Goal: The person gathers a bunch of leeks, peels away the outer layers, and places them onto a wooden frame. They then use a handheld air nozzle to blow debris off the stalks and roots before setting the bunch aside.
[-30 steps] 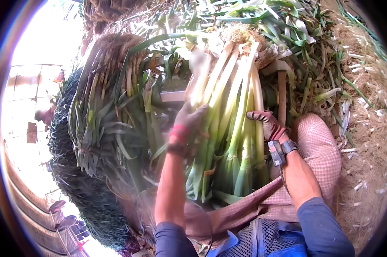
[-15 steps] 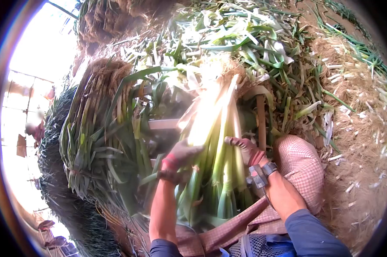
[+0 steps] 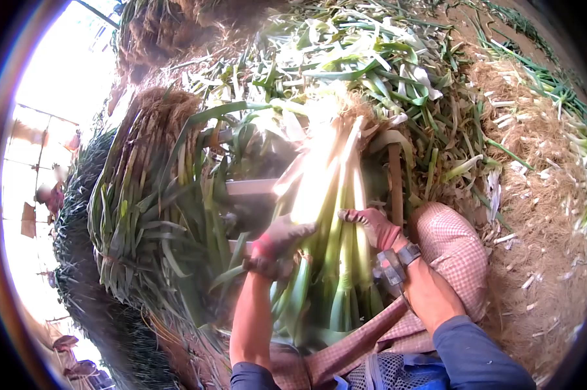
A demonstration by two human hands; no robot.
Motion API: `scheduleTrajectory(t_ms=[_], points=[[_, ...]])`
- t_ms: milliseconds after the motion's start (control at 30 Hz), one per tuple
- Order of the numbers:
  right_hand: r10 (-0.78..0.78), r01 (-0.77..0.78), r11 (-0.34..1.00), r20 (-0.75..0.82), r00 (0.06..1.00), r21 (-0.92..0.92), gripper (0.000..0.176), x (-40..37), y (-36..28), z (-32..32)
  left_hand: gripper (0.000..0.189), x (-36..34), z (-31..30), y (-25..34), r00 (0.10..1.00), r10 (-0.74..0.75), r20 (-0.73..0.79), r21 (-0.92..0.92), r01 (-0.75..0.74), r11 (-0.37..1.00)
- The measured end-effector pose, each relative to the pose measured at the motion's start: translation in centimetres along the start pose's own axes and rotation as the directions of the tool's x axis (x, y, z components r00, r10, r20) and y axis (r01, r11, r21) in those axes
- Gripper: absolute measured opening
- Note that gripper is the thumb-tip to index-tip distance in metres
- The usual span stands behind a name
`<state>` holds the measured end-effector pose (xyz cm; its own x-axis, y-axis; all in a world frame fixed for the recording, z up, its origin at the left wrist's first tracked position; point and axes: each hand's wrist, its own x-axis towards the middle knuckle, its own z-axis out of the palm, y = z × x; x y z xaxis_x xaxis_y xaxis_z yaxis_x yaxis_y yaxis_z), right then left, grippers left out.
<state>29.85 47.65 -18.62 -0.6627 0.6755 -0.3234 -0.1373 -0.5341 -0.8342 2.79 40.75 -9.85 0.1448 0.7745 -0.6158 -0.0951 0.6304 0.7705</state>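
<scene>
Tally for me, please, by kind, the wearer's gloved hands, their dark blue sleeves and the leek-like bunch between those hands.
Gloved hands: 2 (left hand, right hand)
Dark blue sleeves: 2 (left sleeve, right sleeve)
Leek-like bunch: 1
Total: 5

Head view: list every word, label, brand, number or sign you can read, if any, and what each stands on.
No readable text anywhere.
Dark wrist device on the right arm: too small and blurred to tell any marking.
Gloved left hand and right hand: no lettering discernible.
Green-and-white stalks: no label visible.
</scene>
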Motion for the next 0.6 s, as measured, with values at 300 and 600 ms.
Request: scheduleTrajectory(t_ms=[300, 600], points=[[0.193, -0.267, 0.904, 0.239, 0.952, 0.333, 0.02, -3.1, -7.4, 4.8, 0.072, -6.3, 0.7, 3.1, 0.996, 0.083, -0.024, 0.005, -0.083, 0.997], [-0.172, 0.143, 0.982, 0.256, 0.951, 0.126, 0.027, -8.3, -14.5, 13.0, 0.072, -17.6, 7.2, 9.5, 0.914, 0.333, -0.23, 0.199, -0.291, 0.936]])
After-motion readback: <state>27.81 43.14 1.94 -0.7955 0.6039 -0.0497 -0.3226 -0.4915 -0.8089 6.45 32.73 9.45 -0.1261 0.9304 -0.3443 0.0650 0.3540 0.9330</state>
